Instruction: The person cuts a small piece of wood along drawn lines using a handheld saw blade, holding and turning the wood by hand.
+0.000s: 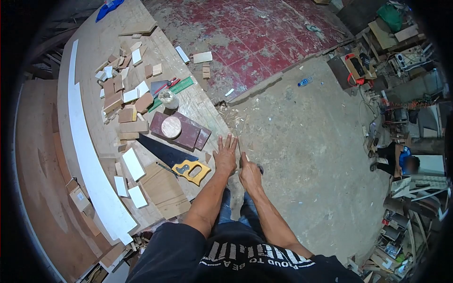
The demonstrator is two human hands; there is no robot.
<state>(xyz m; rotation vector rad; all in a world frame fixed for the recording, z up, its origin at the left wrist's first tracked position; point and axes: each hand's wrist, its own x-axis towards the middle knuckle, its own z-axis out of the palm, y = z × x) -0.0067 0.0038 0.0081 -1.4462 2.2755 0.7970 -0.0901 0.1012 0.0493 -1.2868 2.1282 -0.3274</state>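
Near the right edge of the wooden table [207,111], my left hand [226,154] lies with its fingers spread and stretched forward. Just past the edge, my right hand [250,173] is closed round something slim, seen end-on and too small to name; a thin dark line runs up from it along the edge. A handsaw with a yellow handle [192,172] lies left of my left hand. Beyond it are a dark red block [188,129] with a round pale disc [171,127] on top, and a jar [168,100].
Several wood offcuts [113,99], white pieces [134,164] and a green ruler [181,86] lie on the table. A long white strip [87,151] curves along its left side. On the floor lies a bottle [305,82]. Another person [401,160] is at the far right beside stacked scrap.
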